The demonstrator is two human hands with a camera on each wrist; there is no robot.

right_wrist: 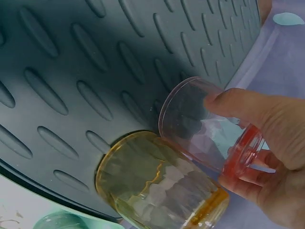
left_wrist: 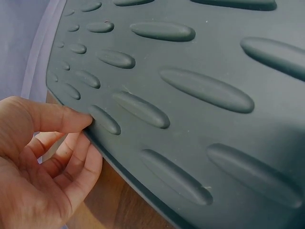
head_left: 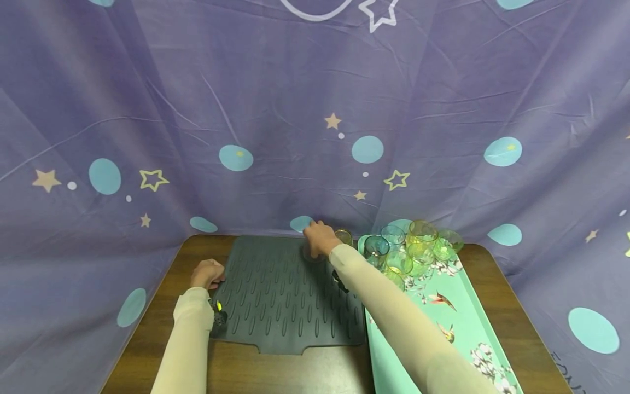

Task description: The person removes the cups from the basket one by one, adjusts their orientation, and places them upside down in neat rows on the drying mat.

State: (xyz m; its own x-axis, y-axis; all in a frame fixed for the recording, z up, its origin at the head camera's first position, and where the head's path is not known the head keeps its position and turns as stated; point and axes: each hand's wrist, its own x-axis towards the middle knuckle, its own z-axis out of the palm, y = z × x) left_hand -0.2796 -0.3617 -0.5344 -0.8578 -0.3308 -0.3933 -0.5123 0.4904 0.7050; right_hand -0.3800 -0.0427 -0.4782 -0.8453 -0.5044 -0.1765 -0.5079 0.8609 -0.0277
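Note:
My left hand (head_left: 208,272) pinches the left edge of a dark grey ridged drying mat (head_left: 280,290); in the left wrist view the thumb lies on top of its rim and the fingers curl beneath. Near the mat's back right corner my right hand (head_left: 321,238) grips a clear pinkish drinking glass (right_wrist: 190,126) around its red-tinted base. That glass is upside down, its rim at or just above the mat; I cannot tell if they touch. Close beside it an amber glass (right_wrist: 162,183) stands upside down on the mat.
A mint-green tray (head_left: 472,323) with flowers and birds lies right of the mat. Several blue, green and yellow glasses (head_left: 400,264) crowd its back end. Behind the wooden table (head_left: 236,369) hangs a purple patterned curtain (head_left: 285,109).

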